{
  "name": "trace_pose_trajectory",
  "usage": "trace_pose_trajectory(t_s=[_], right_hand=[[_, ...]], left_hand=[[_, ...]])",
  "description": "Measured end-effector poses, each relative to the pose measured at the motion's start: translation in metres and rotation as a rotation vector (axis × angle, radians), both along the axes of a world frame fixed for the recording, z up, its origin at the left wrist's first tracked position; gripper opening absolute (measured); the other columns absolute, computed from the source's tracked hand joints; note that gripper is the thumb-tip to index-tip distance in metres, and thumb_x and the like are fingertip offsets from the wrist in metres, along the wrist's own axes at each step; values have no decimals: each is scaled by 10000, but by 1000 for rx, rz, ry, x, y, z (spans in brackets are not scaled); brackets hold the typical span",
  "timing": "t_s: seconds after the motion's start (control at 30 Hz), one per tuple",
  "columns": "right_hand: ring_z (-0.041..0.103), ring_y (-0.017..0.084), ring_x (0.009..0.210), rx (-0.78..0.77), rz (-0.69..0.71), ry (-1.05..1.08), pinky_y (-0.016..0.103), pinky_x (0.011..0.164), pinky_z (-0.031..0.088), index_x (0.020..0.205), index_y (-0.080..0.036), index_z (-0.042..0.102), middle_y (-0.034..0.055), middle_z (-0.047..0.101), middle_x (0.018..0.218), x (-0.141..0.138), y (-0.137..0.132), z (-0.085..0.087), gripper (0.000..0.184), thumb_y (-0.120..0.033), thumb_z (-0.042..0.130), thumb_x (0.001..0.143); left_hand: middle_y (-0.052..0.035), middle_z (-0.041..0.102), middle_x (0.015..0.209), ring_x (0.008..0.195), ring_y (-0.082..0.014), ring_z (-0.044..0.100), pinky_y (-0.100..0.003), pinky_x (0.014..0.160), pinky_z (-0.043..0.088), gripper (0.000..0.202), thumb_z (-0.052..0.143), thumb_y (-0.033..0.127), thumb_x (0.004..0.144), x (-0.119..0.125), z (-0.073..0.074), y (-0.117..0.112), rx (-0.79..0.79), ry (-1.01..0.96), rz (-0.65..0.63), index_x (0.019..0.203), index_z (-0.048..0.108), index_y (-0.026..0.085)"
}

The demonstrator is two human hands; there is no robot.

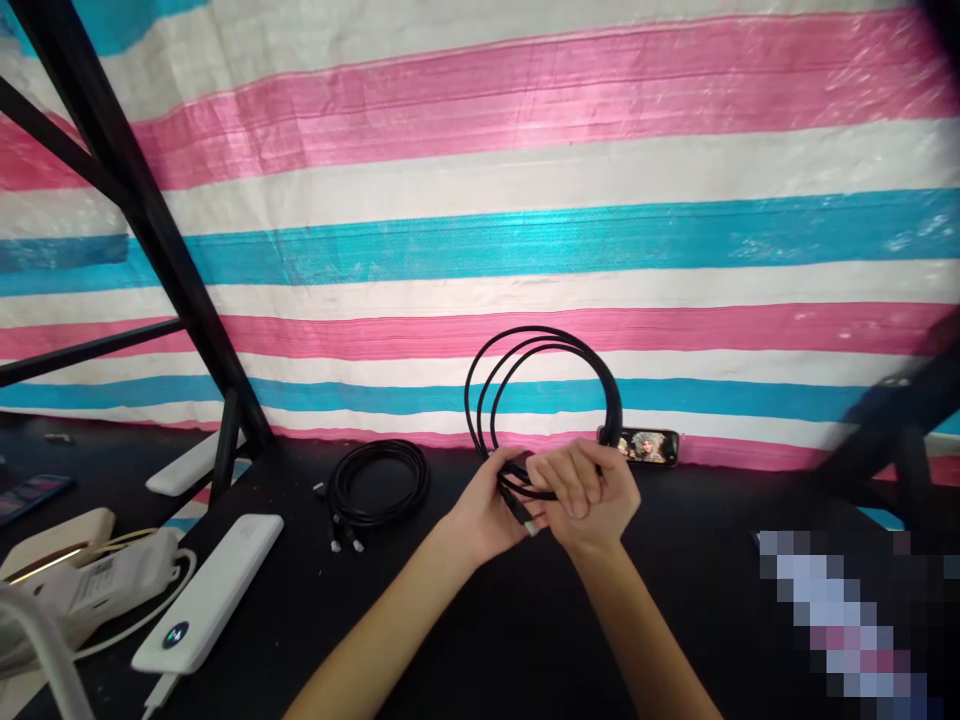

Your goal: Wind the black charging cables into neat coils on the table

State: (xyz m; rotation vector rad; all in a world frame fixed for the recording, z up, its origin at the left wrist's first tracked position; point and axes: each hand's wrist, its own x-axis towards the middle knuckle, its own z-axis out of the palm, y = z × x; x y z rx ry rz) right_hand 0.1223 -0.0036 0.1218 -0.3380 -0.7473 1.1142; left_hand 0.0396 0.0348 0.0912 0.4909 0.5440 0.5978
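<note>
Your left hand (487, 512) and right hand (594, 495) had fingers curled around the looped cable (614, 405); a 2nd coil (339, 492) lay leftward on the table (480, 650).

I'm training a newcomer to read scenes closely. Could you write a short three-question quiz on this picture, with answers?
1. What do the left hand and right hand hold together?
2. True or false: the cable coil lying on the table is to the left of both hands.
3. The power bank with the round display is: A) black, B) white, C) pink.

Key: 1. A black cable wound in loops; 2. True; 3. B.
</note>
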Motion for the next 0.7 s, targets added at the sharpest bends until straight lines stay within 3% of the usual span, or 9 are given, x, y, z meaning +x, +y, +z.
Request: trace_pose_trajectory(t_s=[0.07,0.2,0.27,0.37,0.43,0.57,0.7], right_hand=[[160,42,267,-4,54,-36,231,401,225,372,-174,78,-58,112,255,2,1,1,538,-237,489,713],[202,41,269,-65,195,-212,240,441,319,319,-195,160,-60,184,246,8,5,5,573,-294,514,758],[313,57,306,-126,172,-284,254,531,407,327,-208,267,-58,285,278,10,9,5,525,-318,558,750],[541,113,487,-248,52,-386,271,661,463,439,-195,468,-35,475,401,17,15,4,364,-371,628,714],[601,143,558,-325,-22,-447,270,628,470,581,-175,565,-23,560,487,24,16,4,263,-399,661,681],[615,150,518,-356,-183,-562,251,534,459,873,-164,603,-28,608,540,33,13,7,329,-399,693,661],[508,93,355,-305,-298,-621,226,438,432,946,-162,596,-67,546,475,31,9,10,356,-415,663,705]], left_hand=[[7,511,476,439,-116,512,-245,491,423,283,519,314,805,-4,6,3,-98,-83,-7,576,488,150],[3,562,517,479,-94,559,-203,517,442,252,558,235,797,-12,15,9,-136,-92,253,571,498,140],[3,563,524,496,-90,571,-193,542,449,268,559,198,787,-17,18,11,-80,-94,341,540,466,151],[35,489,463,476,-102,567,-201,530,435,330,573,213,762,-27,22,14,97,-93,440,492,386,175],[58,414,420,439,-105,550,-205,506,412,374,590,235,743,-36,25,15,277,-74,519,472,337,184],[70,330,365,344,-107,494,-237,494,389,440,580,277,755,-51,31,16,630,59,555,430,296,194],[94,237,338,269,-89,409,-255,507,391,476,569,299,777,-57,34,19,746,193,465,423,264,205]])
